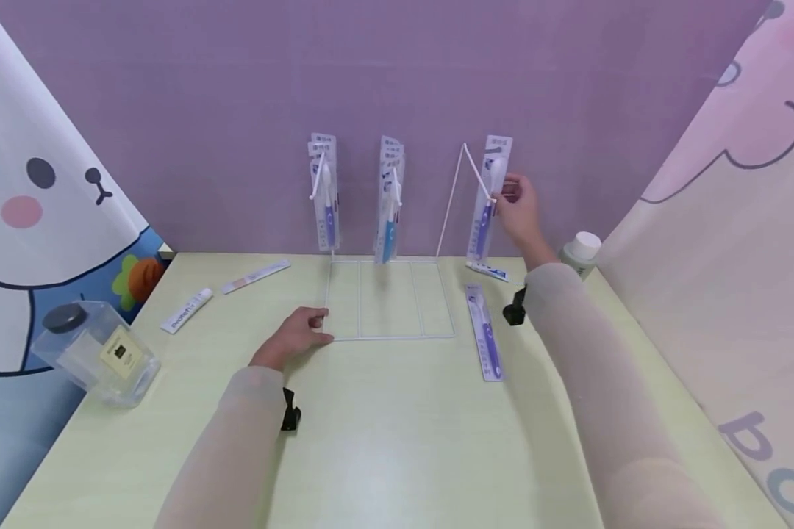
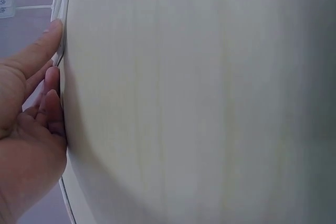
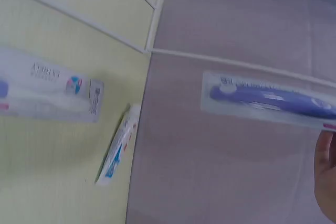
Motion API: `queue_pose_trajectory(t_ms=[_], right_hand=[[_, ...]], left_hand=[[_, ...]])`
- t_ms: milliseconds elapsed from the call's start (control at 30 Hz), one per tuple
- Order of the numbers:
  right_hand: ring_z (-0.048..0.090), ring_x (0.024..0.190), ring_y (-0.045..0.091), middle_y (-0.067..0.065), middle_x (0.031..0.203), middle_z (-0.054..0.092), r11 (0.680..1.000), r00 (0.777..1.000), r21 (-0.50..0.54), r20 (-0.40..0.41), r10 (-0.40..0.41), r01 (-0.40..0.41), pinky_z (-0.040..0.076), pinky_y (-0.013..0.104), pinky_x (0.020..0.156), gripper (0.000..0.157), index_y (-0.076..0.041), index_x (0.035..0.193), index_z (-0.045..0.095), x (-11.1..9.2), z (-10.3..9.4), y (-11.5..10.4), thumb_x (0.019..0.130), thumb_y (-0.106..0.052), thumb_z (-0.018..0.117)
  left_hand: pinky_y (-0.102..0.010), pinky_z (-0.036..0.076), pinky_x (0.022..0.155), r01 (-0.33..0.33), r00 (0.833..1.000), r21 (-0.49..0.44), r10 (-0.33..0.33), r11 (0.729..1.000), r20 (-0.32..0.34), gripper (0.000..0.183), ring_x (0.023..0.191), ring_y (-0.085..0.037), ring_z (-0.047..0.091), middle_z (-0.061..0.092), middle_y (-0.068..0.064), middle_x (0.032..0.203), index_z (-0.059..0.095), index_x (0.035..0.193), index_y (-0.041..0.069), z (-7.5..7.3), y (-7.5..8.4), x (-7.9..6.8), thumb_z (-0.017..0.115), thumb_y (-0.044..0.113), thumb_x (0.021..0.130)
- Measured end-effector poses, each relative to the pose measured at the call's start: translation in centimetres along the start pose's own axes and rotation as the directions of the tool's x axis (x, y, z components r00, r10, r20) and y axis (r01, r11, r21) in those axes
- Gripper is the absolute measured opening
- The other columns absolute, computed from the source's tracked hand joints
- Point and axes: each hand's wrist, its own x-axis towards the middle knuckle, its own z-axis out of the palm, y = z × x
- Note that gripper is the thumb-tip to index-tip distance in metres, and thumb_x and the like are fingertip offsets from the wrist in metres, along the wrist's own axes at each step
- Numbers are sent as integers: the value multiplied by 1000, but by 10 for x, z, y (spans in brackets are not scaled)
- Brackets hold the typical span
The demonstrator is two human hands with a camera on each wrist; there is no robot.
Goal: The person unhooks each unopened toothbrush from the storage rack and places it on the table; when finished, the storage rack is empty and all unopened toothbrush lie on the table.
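My right hand [image 1: 520, 211] pinches the edge of a purple toothbrush in a clear blister pack [image 1: 483, 228], beside the tip of the right hook of a white wire display rack [image 1: 397, 339]. The right wrist view shows the lower part of this pack [image 3: 273, 100], with part of the hand [image 3: 326, 177] at the edge. At the rack's front left corner, my left hand [image 1: 296, 336] grips the base wire with thumb and fingers. Packed toothbrushes hang on the left hook [image 1: 327, 198] and the middle hook [image 1: 389, 206]. Another packed purple toothbrush [image 1: 484, 334] lies right of the rack.
A small toothpaste tube [image 1: 488, 272] lies behind the loose toothbrush. White-capped bottle [image 1: 581, 253] stands beyond the right forearm. On the left are another tube [image 1: 187, 311], a slim packet [image 1: 256, 276] and a clear bottle with a black cap [image 1: 106, 356]. A purple backdrop [image 1: 238, 132] rises behind.
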Motion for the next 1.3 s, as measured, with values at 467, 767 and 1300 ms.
queue_pose_trajectory(t_ms=[467, 767, 1300], right_hand=[[56, 89, 27, 28, 116, 47, 947, 883, -256, 375, 284, -196, 48, 37, 78, 47, 7, 132, 30, -55, -89, 51, 91, 0, 49], [58, 82, 19, 25, 106, 51, 894, 753, -194, 484, 445, -404, 48, 35, 78, 49, 13, 132, 23, -94, -94, 116, 90, 4, 47], [57, 83, 25, 26, 106, 52, 838, 711, -327, 445, 545, -438, 49, 35, 73, 50, 14, 130, 31, -103, -76, 135, 89, -5, 52]], left_hand=[[-42, 31, 96, 12, 1000, -30, -11, 999, 6, 61, 104, -28, 42, 47, -13, 110, 40, 133, -2, -3, 2, 0, 69, 9, 80], [-41, 32, 95, 22, 1000, -37, -22, 999, 16, 61, 102, -26, 41, 47, -11, 108, 40, 133, 0, 3, 4, 4, 69, 11, 80], [-41, 31, 96, 52, 999, -39, -51, 998, 14, 61, 103, -26, 41, 47, -11, 111, 40, 134, 2, 0, 3, 0, 68, 11, 80]])
